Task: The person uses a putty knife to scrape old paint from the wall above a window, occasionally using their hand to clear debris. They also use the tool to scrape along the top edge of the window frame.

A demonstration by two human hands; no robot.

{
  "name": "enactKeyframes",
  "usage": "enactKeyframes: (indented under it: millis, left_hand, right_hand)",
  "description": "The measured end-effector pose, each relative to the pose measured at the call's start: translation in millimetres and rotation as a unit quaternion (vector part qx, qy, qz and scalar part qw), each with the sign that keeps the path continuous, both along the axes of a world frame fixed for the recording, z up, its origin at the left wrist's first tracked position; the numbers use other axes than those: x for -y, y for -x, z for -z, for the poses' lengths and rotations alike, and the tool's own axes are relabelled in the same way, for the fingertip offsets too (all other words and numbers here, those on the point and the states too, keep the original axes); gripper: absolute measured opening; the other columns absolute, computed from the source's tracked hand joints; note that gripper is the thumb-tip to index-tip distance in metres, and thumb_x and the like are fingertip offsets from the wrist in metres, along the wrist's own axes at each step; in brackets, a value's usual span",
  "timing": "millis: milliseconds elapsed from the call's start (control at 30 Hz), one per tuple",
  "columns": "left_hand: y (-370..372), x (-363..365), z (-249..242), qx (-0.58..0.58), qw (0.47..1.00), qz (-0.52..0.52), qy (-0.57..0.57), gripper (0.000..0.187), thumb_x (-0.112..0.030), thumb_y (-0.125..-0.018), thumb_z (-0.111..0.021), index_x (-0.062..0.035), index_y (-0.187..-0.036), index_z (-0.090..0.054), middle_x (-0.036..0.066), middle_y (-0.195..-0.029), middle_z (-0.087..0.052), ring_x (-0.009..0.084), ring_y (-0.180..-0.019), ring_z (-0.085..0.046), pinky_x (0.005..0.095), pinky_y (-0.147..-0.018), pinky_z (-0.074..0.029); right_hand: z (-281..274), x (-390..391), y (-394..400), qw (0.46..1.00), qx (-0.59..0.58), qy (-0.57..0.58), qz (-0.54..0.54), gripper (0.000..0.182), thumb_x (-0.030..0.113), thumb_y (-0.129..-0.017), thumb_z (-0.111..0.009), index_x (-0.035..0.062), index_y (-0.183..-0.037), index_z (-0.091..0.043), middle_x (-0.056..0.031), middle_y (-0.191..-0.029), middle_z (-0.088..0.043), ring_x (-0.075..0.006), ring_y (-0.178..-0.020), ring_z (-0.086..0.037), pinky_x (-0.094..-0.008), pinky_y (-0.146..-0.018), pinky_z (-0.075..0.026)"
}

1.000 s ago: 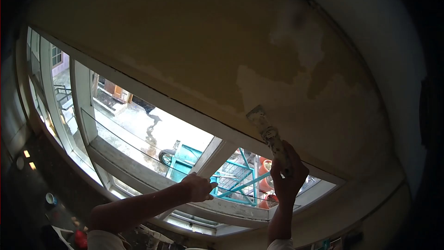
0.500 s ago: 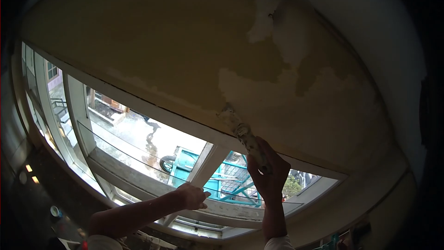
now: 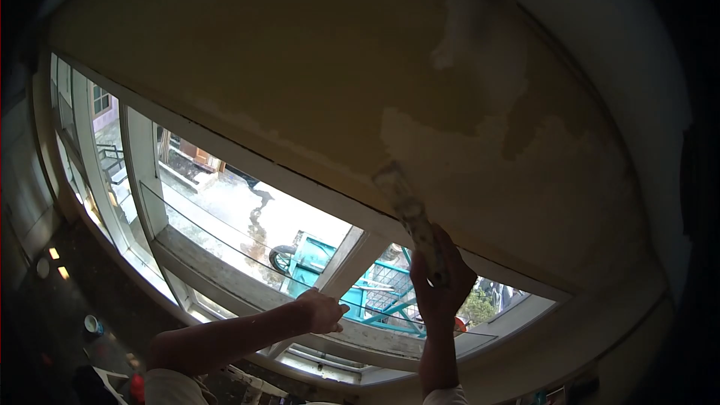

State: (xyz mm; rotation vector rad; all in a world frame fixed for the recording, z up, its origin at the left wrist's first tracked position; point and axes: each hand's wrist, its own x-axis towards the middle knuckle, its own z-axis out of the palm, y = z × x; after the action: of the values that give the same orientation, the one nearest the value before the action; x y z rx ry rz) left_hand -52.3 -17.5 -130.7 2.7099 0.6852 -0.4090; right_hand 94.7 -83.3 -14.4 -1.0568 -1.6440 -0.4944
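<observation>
My right hand (image 3: pixel 445 277) is closed around the handle of a paint-spattered paintbrush (image 3: pixel 411 214). The brush points up and to the left, and its tip lies against the wall (image 3: pixel 300 67) just above the window frame, by the edge of a pale patch (image 3: pixel 450 154). My left hand (image 3: pixel 322 310) is lower, its fingers curled at the post of the window frame (image 3: pixel 346 261). Part of its grip is hidden from me.
Behind the window, a teal cart (image 3: pixel 309 259) with a wheel stands outside on pale ground. Open window panels (image 3: pixel 139 172) stand at the left. A can (image 3: pixel 92 324) sits far below on the dark floor.
The view has shifted slightly, so the scene sits further right. The paintbrush remains against the wall in my right hand, and my left hand stays at the window post.
</observation>
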Motion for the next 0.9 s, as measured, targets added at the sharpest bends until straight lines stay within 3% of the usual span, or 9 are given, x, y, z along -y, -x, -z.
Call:
enactKeyframes:
  millis: [233, 300, 467, 567, 633, 700, 733, 833, 900]
  left_hand:
    - [-0.5, -2.3, 6.6, 0.018, 1.000, 0.008, -0.019, 0.058, -0.045, -0.092, -0.046, -0.0067, -0.135, -0.038, 0.021, -0.117, -0.055, 0.0329, -0.107, -0.057, 0.0488, -0.091, -0.041]
    - [1.5, 0.6, 4.1, 0.020, 1.000, 0.004, -0.016, 0.058, -0.045, -0.092, -0.046, -0.0063, -0.135, -0.038, 0.021, -0.117, -0.056, 0.0330, -0.106, -0.057, 0.0487, -0.090, -0.042]
    - [-4.8, 0.6, 4.5, 0.053, 0.998, 0.016, -0.011, 0.057, -0.041, -0.091, -0.051, -0.0069, -0.134, -0.038, 0.019, -0.114, -0.057, 0.0325, -0.105, -0.058, 0.0476, -0.088, -0.044]
    - [-8.8, -9.4, 9.6, 0.442, 0.845, -0.020, -0.300, 0.037, -0.024, -0.084, -0.061, -0.0071, -0.116, -0.051, 0.014, -0.106, -0.058, 0.0280, -0.104, -0.056, 0.0402, -0.085, -0.046]
    - [-5.2, -9.3, -25.7, 0.509, 0.837, -0.094, -0.179, 0.023, -0.015, -0.081, -0.062, -0.0054, -0.100, -0.053, 0.013, -0.100, -0.056, 0.0278, -0.098, -0.055, 0.0390, -0.083, -0.044]
    - [-0.5, -11.0, -41.6, 0.578, 0.765, -0.133, -0.250, 0.020, -0.010, -0.077, -0.063, -0.0049, -0.093, -0.052, 0.012, -0.095, -0.055, 0.0295, -0.093, -0.054, 0.0403, -0.082, -0.042]
    - [5.2, -11.3, -49.1, 0.618, 0.717, -0.110, -0.304, 0.023, -0.011, -0.076, -0.064, -0.0036, -0.095, -0.053, 0.013, -0.100, -0.055, 0.0312, -0.098, -0.052, 0.0407, -0.084, -0.041]
    - [17.8, -19.8, -55.7, 0.625, 0.674, -0.167, -0.355, 0.055, -0.015, -0.079, -0.064, -0.0011, -0.127, -0.041, 0.027, -0.137, -0.031, 0.0424, -0.125, -0.033, 0.0496, -0.098, -0.033]
    - [28.2, -42.2, -63.9, 0.644, 0.625, -0.179, -0.403, 0.069, -0.020, -0.082, -0.062, -0.0009, -0.138, -0.028, 0.030, -0.144, -0.017, 0.0458, -0.132, -0.021, 0.0539, -0.104, -0.025]
  right_hand:
    - [-1.9, -2.0, 8.6, 0.998, 0.045, -0.050, 0.012, 0.046, 0.009, -0.070, -0.074, 0.0060, -0.115, -0.062, -0.0143, -0.096, -0.068, -0.0217, -0.081, -0.068, -0.0303, -0.075, -0.053]
    - [2.2, -0.3, 8.7, 0.999, -0.041, -0.019, -0.015, 0.047, 0.011, -0.070, -0.074, 0.0074, -0.115, -0.062, -0.0157, -0.097, -0.067, -0.0227, -0.079, -0.069, -0.0308, -0.075, -0.053]
    - [-12.0, -1.6, 20.7, 0.999, 0.013, 0.017, 0.024, 0.046, 0.003, -0.073, -0.070, -0.0020, -0.118, -0.058, -0.0163, -0.101, -0.067, -0.0224, -0.089, -0.067, -0.0286, -0.076, -0.053]
    - [-3.6, 4.4, 9.5, 0.999, -0.048, -0.017, -0.007, 0.048, 0.010, -0.072, -0.073, 0.0044, -0.117, -0.060, -0.0146, -0.094, -0.067, -0.0244, -0.083, -0.067, -0.0307, -0.074, -0.052]
    - [-3.9, -5.4, 4.2, 0.999, -0.031, -0.033, 0.008, 0.047, 0.014, -0.071, -0.074, 0.0089, -0.116, -0.062, -0.0138, -0.089, -0.067, -0.0249, -0.078, -0.067, -0.0308, -0.070, -0.052]
    - [-8.1, -12.7, 12.2, 0.999, 0.002, -0.015, 0.028, 0.045, 0.013, -0.071, -0.073, 0.0088, -0.115, -0.062, -0.0144, -0.090, -0.067, -0.0234, -0.076, -0.067, -0.0302, -0.069, -0.052]
    - [-16.9, -10.5, 18.0, 0.999, 0.041, -0.011, 0.028, 0.041, 0.011, -0.077, -0.069, 0.0001, -0.115, -0.060, -0.0152, -0.094, -0.068, -0.0181, -0.084, -0.067, -0.0278, -0.071, -0.052]
    - [-22.3, 5.3, 15.0, 0.999, 0.035, 0.010, 0.027, 0.039, 0.010, -0.077, -0.069, 0.0000, -0.114, -0.060, -0.0150, -0.093, -0.068, -0.0176, -0.080, -0.067, -0.0269, -0.069, -0.052]
    - [-17.5, -2.2, 13.0, 1.000, -0.005, 0.006, 0.011, 0.043, 0.015, -0.072, -0.073, 0.0098, -0.113, -0.063, -0.0117, -0.086, -0.068, -0.0213, -0.070, -0.067, -0.0298, -0.067, -0.053]
